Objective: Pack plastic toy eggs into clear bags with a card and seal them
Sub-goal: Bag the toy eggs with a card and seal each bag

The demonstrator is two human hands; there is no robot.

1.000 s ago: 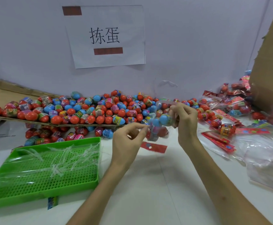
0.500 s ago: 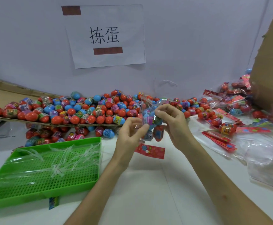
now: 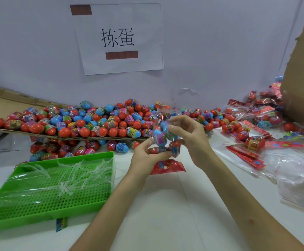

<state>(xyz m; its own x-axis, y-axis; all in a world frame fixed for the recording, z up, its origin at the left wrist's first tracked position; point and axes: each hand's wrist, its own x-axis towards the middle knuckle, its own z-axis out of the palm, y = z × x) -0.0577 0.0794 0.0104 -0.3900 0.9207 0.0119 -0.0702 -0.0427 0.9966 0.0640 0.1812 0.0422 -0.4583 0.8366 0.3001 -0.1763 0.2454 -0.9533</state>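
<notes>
Both hands hold a clear bag of toy eggs (image 3: 163, 140) upright above the white table. My left hand (image 3: 145, 158) cups and grips its bottom, fingers curled under the lowest red egg. My right hand (image 3: 189, 134) pinches the bag's upper side with thumb and fingertips. The bag's open top stands above my fingers. A red patterned card (image 3: 167, 166) lies flat on the table just below the bag. A big heap of loose red and blue eggs (image 3: 86, 122) covers a cardboard sheet behind my hands.
A green perforated tray (image 3: 53, 189) with clear plastic strips sits at the left. Packed bags (image 3: 261, 116), red cards (image 3: 245, 156) and clear empty bags (image 3: 296, 171) lie at the right. A cardboard box (image 3: 303, 73) stands at the far right. A paper sign (image 3: 118, 37) hangs on the wall.
The bag has been turned from lying sideways to standing upright and has come lower and left. My left hand moved under it. The red card now lies uncovered on the table.
</notes>
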